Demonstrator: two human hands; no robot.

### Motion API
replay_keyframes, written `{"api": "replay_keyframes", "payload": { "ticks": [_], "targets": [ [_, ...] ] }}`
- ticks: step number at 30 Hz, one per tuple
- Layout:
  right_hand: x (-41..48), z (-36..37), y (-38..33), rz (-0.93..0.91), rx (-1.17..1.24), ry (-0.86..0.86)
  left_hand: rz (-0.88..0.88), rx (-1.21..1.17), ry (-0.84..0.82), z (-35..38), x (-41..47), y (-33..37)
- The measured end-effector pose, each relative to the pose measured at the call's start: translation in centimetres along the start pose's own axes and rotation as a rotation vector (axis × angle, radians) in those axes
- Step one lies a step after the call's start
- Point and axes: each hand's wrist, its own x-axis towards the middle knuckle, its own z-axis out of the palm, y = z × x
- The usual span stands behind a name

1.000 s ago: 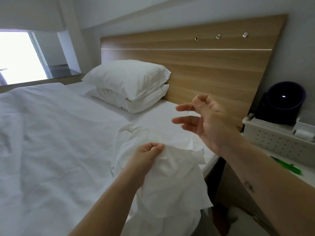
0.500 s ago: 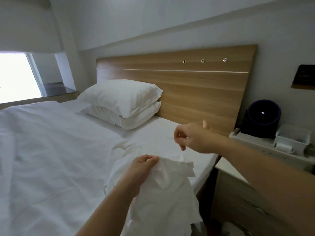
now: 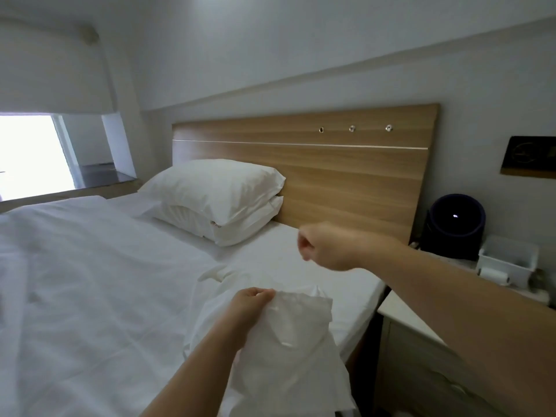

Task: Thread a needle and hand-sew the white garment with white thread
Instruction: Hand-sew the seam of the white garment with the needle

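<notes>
The garment [image 3: 288, 353] hangs from the left hand [image 3: 251, 305] over the bed's [image 3: 90, 281] near right edge, its long axis running from the gripped top edge down toward the camera. It is white, thin and crumpled in soft folds. The right hand [image 3: 326, 249] is held out above the sheet, apart from the garment, with its fingers curled in; whether they pinch anything cannot be told.

white bed [image 3: 90, 281] with stacked pillows [image 3: 216, 200]; wooden headboard [image 3: 346, 176]; bright window [image 3: 27, 155] left; nightstand [image 3: 406, 320] right
</notes>
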Motion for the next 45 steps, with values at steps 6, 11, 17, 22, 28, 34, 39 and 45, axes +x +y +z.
{"api": "replay_keyframes", "payload": {
  "ticks": [6,11,17,22,28,34,39,45],
  "targets": [
    [-1.4,-0.1,2.5,0.125,0.626,-0.437,0.008,-0.007,0.004,-0.5,0.5,-0.3],
    [-1.3,-2.5,1.3,-0.118,1.433,0.217,-0.001,0.02,0.007,-0.5,0.4,-0.8],
    [-0.9,-4.2,-0.1,-0.199,1.319,0.564,0.034,0.022,-0.009,-0.2,0.5,0.0],
    [-3.3,-4.3,0.0,-0.011,0.507,0.091,0.032,-0.001,-0.001,-0.7,0.3,-0.2],
    [-6.5,-5.5,-0.7,0.073,0.133,0.067,0.041,-0.044,-0.022,-1.2,0.2,-0.2],
    [-4.6,-1.6,-1.7,-0.027,0.34,0.098,0.08,-0.061,-0.055,-0.9,-0.6,0.3],
    [-1.7,6.6,-0.6,0.011,0.26,0.188,0.141,-0.078,-0.082,-1.2,-1.3,0.7],
    [-0.4,8.1,2.4,0.023,0.343,0.299,0.162,0.041,-0.177,-2.1,-1.9,0.0]
  ]
}}
